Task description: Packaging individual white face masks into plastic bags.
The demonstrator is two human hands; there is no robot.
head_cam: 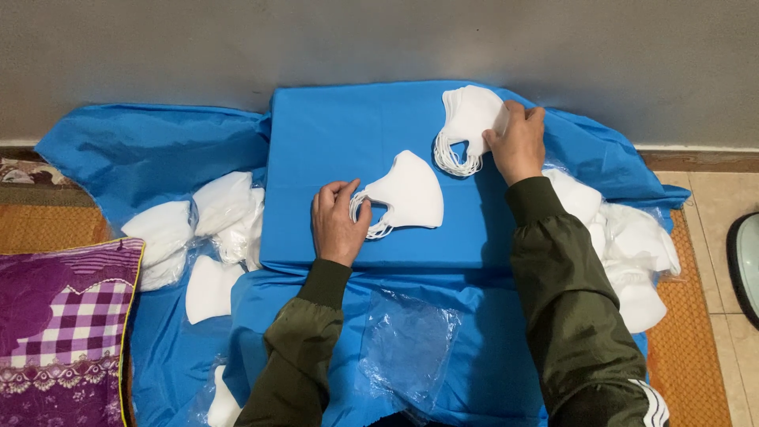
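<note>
Left hand (338, 221) pinches ear loops of a white face mask (407, 194); right hand (518, 142), fingers together, rests against mask stack (468, 122).

On the blue-covered worktop (332, 134), the left hand (338, 221) is pinching the ear loops of a white mask (411, 194), while the right hand (518, 142) is resting against a stack of masks (469, 115).
</note>
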